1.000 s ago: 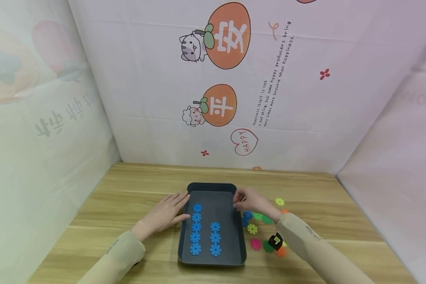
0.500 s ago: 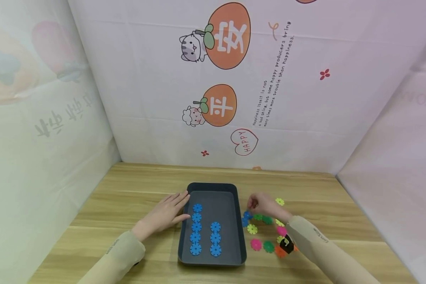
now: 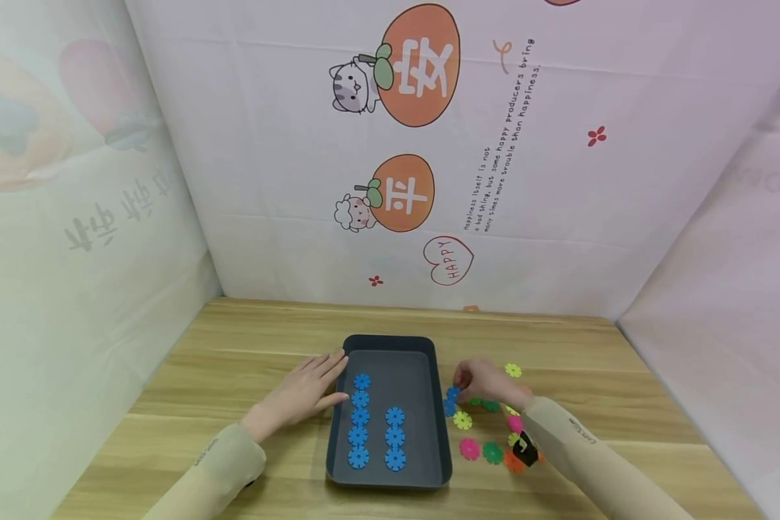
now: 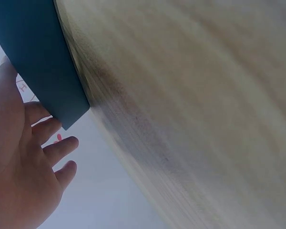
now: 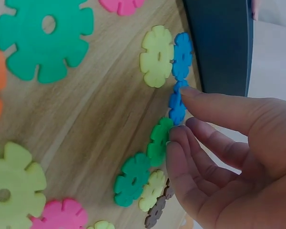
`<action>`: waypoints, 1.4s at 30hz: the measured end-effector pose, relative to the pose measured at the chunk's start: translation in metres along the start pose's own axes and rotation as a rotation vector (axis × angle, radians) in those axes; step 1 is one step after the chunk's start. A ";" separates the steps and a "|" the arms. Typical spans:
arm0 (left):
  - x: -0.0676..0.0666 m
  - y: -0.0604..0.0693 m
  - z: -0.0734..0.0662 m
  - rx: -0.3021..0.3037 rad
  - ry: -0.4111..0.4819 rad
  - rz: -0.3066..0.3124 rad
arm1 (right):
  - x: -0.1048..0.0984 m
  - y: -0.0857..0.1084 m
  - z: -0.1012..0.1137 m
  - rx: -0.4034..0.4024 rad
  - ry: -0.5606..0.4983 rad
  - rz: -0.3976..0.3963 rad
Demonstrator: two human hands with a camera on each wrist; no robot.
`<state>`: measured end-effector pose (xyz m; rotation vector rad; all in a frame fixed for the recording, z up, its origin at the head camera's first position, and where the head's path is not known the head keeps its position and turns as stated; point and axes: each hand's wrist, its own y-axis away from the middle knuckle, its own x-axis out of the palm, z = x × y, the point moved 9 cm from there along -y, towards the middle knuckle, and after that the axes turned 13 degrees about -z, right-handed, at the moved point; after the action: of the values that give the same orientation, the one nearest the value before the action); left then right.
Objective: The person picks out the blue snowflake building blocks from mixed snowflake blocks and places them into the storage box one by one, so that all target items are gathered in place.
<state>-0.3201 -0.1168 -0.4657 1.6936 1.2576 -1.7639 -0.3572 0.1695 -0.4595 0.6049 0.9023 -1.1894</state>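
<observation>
Straight fingers of the left hand [image 3: 305, 386] rest on the left rim of the dark grey tray [image 3: 416, 473]. In the left wrist view, that hand [image 4: 28, 143] lies against the tray's outer wall [image 4: 43, 62]. Inside the tray, blue notched plastic discs stand in two columns, a longer left one [image 3: 360, 416] and a shorter right one [image 3: 394, 436]. Right of the tray, the right hand [image 3: 484, 381] pinches a blue notched disc [image 5: 177, 102] between thumb and fingers, low over the table. Another blue disc [image 5: 182, 56] touches its end.
Loose notched discs lie on the wooden table [image 3: 266, 325] right of the tray: yellow [image 3: 463, 420], pink [image 3: 469, 448], green [image 3: 492, 453] and orange [image 3: 513, 462], with brown ones [image 5: 156, 212] too. White printed cloth walls [image 3: 286, 180] enclose the table's back and sides.
The right hand has moved from the tray's right rim out to the blue discs beside it and now pinches one. The left hand and the discs in the tray have stayed put.
</observation>
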 end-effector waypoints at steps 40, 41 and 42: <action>0.000 0.000 0.000 -0.010 -0.013 0.010 | -0.027 0.003 0.016 -0.057 -0.150 -0.017; 0.000 0.000 0.000 -0.009 -0.013 0.011 | -0.028 0.002 0.018 -0.056 -0.169 -0.013; 0.000 0.000 0.000 -0.009 -0.013 0.012 | -0.029 0.002 0.020 -0.054 -0.185 -0.009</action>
<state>-0.3203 -0.1169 -0.4656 1.6792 1.2459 -1.7573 -0.3533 0.1688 -0.4238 0.4396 0.7783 -1.2041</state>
